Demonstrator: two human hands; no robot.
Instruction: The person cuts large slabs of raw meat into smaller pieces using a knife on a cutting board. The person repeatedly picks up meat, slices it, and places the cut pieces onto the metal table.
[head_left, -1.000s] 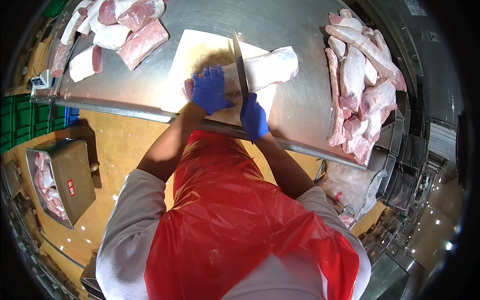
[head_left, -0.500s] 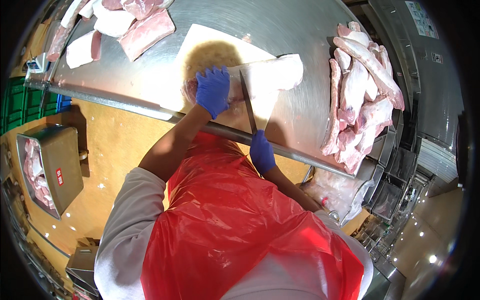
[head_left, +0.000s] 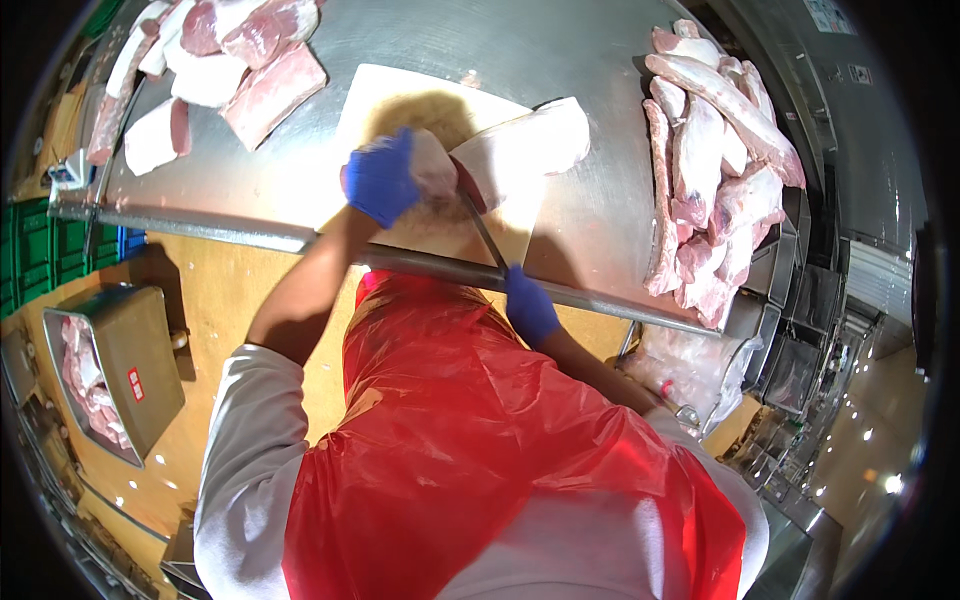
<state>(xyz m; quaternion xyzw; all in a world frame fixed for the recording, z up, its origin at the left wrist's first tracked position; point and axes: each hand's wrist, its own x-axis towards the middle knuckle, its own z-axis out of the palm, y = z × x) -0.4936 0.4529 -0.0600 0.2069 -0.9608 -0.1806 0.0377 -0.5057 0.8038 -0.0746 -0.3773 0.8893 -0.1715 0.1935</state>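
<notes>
A broad metal surface [head_left: 595, 225] spans the upper part of the view, and a person in a red apron [head_left: 470, 420] and white sleeves stands at its near edge. On the right of the surface lies a heaped pile of long meat cuts [head_left: 700, 170]; at the upper left, thick meat blocks [head_left: 272, 95] lie close together. Down at the left, off the surface, a metal bin [head_left: 158, 365] holds more meat. Between the 2 groups of meat sits a pale cutting board [head_left: 385, 90].

A long piece of meat [head_left: 530, 140] lies across the board's right side, its far end reaching past the edge. It is to the right of the left hand and beyond the right hand, touching neither. A short piece of meat [head_left: 432, 165] is at the left, a narrow gap parting the 2 pieces at the near side.

The blue-gloved left hand [head_left: 382, 180] is clamped over the left end of the short piece, its fingertips partly hidden. The blue-gloved right hand [head_left: 530, 305], near the surface's front edge, is closed around the handle of a knife [head_left: 486, 232]. The slim blade slants up and left to the long piece's cut end.
</notes>
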